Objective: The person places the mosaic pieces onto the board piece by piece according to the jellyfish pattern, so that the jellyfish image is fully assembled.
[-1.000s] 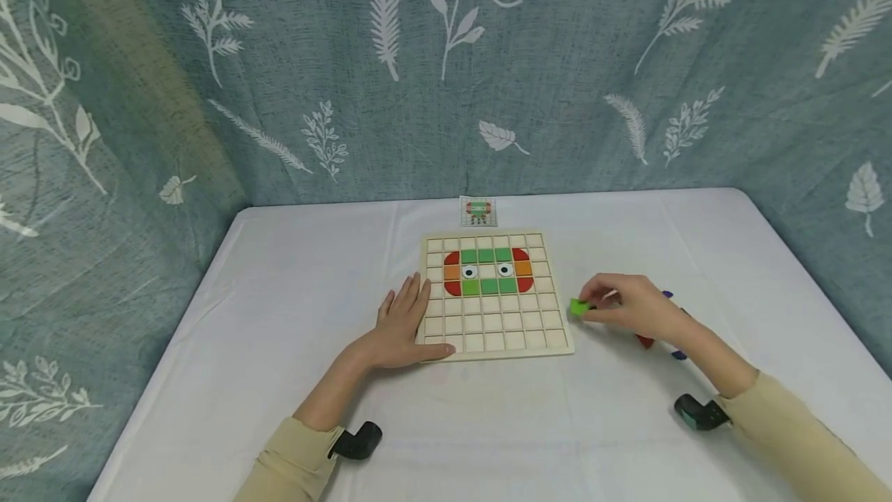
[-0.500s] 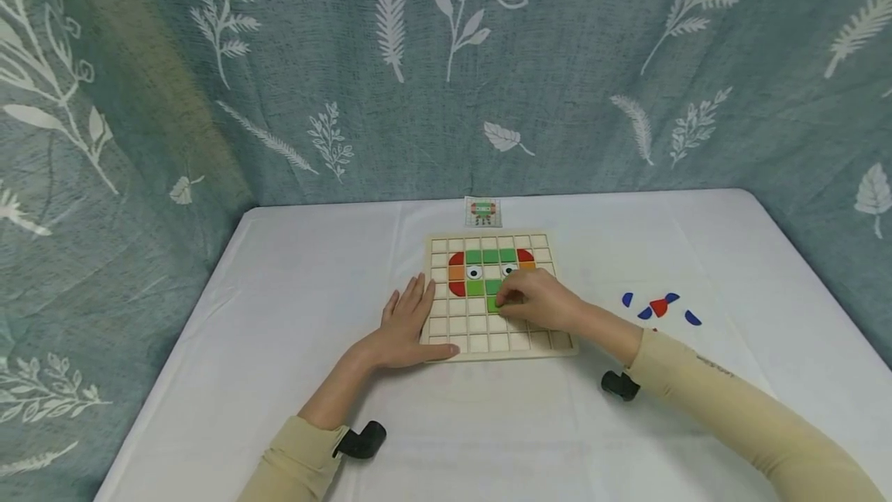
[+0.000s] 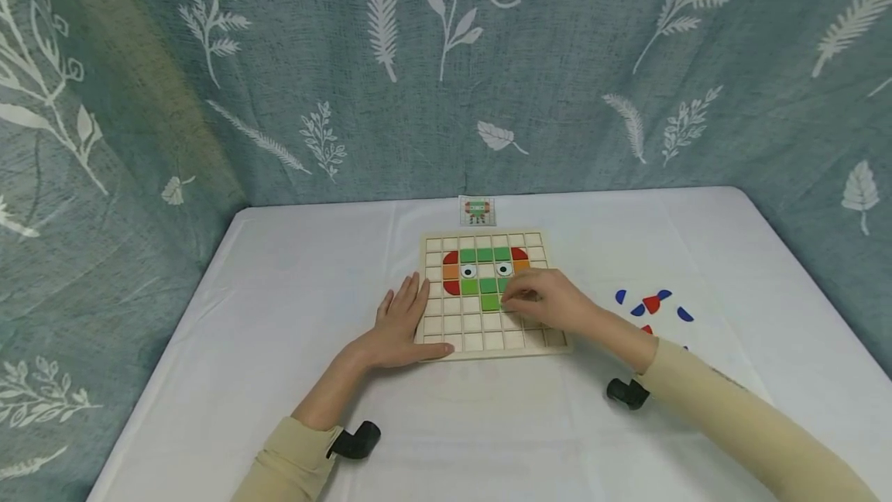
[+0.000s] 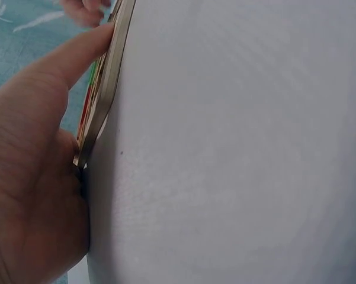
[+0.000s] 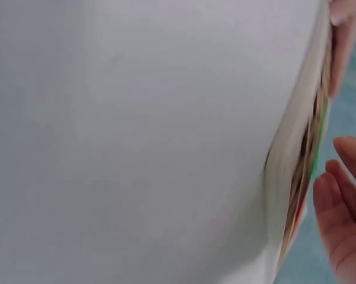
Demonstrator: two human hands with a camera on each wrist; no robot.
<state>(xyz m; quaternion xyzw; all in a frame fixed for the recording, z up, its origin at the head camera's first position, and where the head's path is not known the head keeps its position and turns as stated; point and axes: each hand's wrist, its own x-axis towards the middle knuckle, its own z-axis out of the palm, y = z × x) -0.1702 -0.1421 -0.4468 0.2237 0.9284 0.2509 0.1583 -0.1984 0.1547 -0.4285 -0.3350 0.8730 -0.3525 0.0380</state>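
Leafy teal fabric [image 3: 571, 122] backs the white table [image 3: 488, 424]; left hand [image 3: 399, 333] lies spread, right hand [image 3: 547, 299] loosely bent, empty.

The right hand [image 3: 547, 300] hides cells along the right side of the wooden grid board [image 3: 472, 342], along with the lower right corner of its coloured pattern; whether its fingers touch the light green tile [image 3: 490, 303] cannot be told. The right forearm [image 3: 623, 341] partly covers a red piece [image 3: 646, 329]. Lettering [image 3: 729, 378] on the right sleeve [image 3: 759, 424] is too small to read. In the left wrist view, the top edge cuts off the board and the blurred right hand.
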